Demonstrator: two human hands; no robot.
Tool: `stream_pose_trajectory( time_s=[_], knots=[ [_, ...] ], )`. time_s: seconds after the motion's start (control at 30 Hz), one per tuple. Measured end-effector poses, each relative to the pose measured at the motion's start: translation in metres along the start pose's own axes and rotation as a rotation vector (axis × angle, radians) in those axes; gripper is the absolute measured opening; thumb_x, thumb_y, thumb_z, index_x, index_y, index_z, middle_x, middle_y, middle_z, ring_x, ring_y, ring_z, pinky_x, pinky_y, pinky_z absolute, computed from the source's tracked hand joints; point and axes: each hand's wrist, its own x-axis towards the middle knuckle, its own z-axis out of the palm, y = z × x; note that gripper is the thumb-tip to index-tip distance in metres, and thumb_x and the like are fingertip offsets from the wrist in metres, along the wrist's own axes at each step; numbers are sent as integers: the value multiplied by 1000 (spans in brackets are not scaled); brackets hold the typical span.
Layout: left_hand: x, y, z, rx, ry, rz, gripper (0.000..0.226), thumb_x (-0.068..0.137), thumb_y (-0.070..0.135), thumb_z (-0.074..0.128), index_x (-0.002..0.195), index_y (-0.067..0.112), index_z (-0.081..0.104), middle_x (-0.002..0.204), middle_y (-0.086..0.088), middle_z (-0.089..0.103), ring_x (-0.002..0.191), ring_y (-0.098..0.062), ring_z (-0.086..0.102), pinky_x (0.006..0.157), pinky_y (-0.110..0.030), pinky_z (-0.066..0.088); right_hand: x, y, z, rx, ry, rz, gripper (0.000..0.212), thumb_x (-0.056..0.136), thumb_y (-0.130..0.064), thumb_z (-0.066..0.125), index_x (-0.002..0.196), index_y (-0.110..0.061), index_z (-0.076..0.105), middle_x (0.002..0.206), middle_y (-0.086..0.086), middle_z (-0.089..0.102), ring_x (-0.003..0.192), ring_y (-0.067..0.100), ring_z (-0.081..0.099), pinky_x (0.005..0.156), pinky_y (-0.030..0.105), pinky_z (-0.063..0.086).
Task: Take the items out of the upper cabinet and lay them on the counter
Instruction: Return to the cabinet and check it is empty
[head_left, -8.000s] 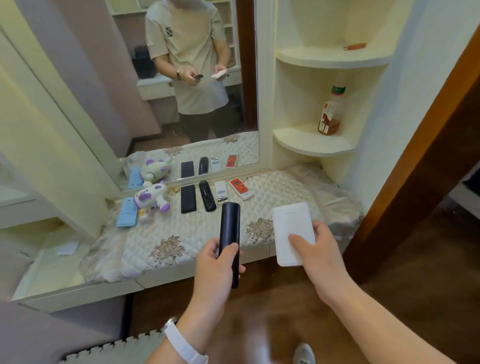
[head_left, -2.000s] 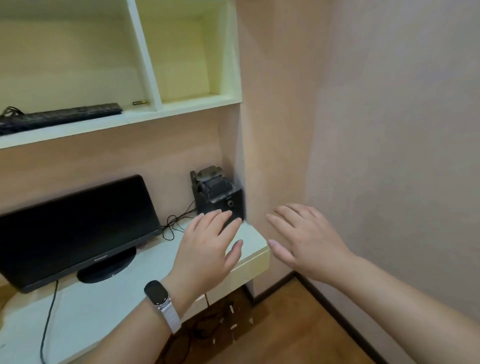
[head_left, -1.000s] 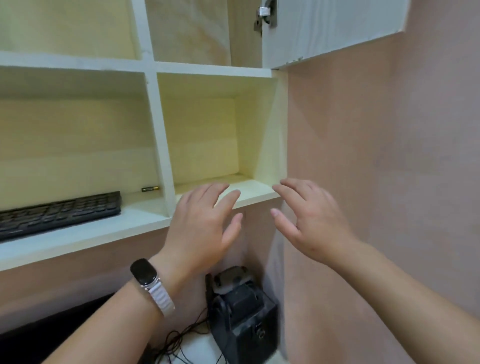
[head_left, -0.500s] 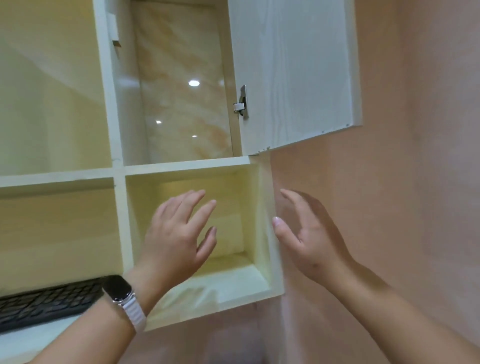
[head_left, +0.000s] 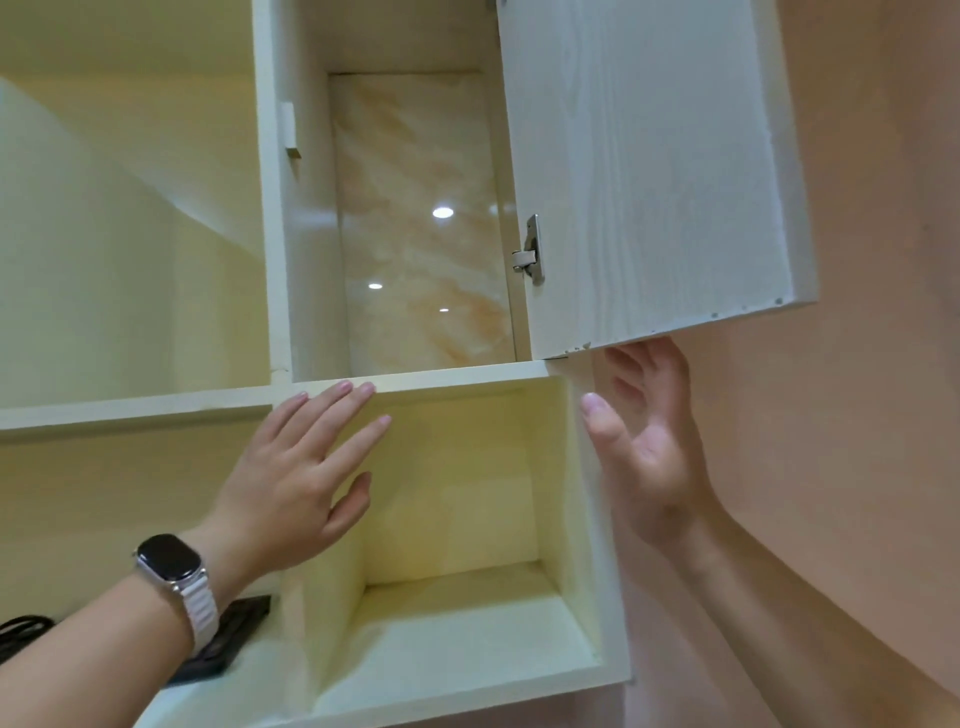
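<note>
Head view: left hand (head_left: 296, 483) (watch (head_left: 169, 564) on the wrist) has straight, spread fingers just below the upper cabinet (head_left: 415, 208). The cabinet door (head_left: 649, 171) stands open. The right hand (head_left: 649, 457) has relaxed, empty fingers reaching the door's lower edge.

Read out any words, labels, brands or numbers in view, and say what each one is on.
No readable text anywhere.
Black smartwatch on white band: screen dark, blank.
Black keyboard on the shelf: key legends too blurred to read.
White wood-grain cabinet door and metal hinge: no markings visible.
</note>
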Motion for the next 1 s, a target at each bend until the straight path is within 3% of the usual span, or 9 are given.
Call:
stream_pose_trajectory(
  time_s=[0.13,0.3,0.5,0.63,0.87,0.93,1.0],
  knots=[
    [0,1,3,-39,7,-17,49,84,33,54,128,13,64,149,-15,44,140,-31,38,113,-51,28,6,5,8,24,33,-72,49,83,-28,55,126,-41,35,122,-35,49,122,1,49,103,17,36],
    [-1,-1,5,-87,52,-26,49,82,31,55,127,14,65,148,-13,45,140,-30,38,112,-52,29,5,9,18,-23,67,-62,58,79,-33,55,124,-62,31,123,-29,46,123,9,48,104,23,37],
    [-2,-1,7,-116,70,-27,49,81,30,57,127,13,65,148,-12,45,140,-29,39,112,-52,30,3,17,35,-245,-26,-140,65,86,-31,53,143,-12,29,139,0,40,130,21,41,108,44,37],
    [-3,0,10,-174,111,-57,46,81,26,58,124,14,66,146,-11,48,138,-29,42,112,-51,31,7,16,57,-425,-73,-223,65,90,-39,51,147,-21,26,150,9,32,143,19,28,117,38,25],
    [-1,0,10,-189,163,-55,43,77,24,61,118,13,70,141,-12,53,134,-28,46,110,-49,33,10,26,73,-598,-40,-296,69,90,-40,52,148,-18,22,151,8,26,143,15,23,117,29,21],
    [-1,0,11,-198,169,-61,42,77,24,62,117,13,70,140,-12,54,134,-28,47,110,-49,34,11,29,75,-639,-46,-316,69,90,-38,53,148,-18,22,150,9,26,142,17,23,116,31,25],
    [-1,0,12,-209,183,-66,41,77,23,61,116,12,71,139,-11,55,134,-28,47,110,-49,34,12,32,79,-689,-54,-322,68,89,-37,53,147,-18,23,149,10,25,142,25,26,113,42,31]
  ],
)
